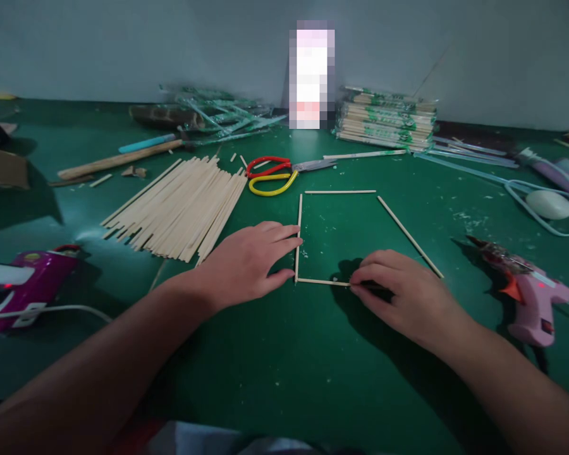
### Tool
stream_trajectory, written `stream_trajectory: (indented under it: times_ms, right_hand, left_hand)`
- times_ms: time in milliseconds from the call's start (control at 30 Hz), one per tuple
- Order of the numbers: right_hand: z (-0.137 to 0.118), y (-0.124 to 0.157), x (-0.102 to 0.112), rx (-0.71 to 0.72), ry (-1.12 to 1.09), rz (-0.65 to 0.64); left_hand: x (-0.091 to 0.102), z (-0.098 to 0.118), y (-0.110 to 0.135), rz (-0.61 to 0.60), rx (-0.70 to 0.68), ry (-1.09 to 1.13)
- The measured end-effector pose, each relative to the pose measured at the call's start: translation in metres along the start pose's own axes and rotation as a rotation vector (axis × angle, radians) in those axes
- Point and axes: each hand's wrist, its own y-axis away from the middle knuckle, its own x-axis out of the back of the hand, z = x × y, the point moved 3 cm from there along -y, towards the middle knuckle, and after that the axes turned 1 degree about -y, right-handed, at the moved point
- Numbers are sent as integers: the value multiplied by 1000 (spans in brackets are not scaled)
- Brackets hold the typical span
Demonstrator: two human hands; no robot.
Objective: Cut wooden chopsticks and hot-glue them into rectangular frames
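Already, side stick (298, 256) and near stick (320, 282) meet; left hand (256, 260) spreads fingers against one, right hand (403, 294) pinches the other. Far stick (340, 191) and slanted stick (410, 236) lie unjoined.

Dim light; a pixelated screen (312, 74) glares white; shadows darken the tabletop (275, 354); edges stretched.

Matt wooden sticks (183, 208), glossy plastic scissor handles (269, 193), smooth metal blades (317, 165).
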Motion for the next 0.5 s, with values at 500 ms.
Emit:
stream_trajectory:
  times_ms: [500]
  right_hand:
    - [8,18,38,-332,-340,707]
  left_hand:
    - [1,0,1,5,18,28]
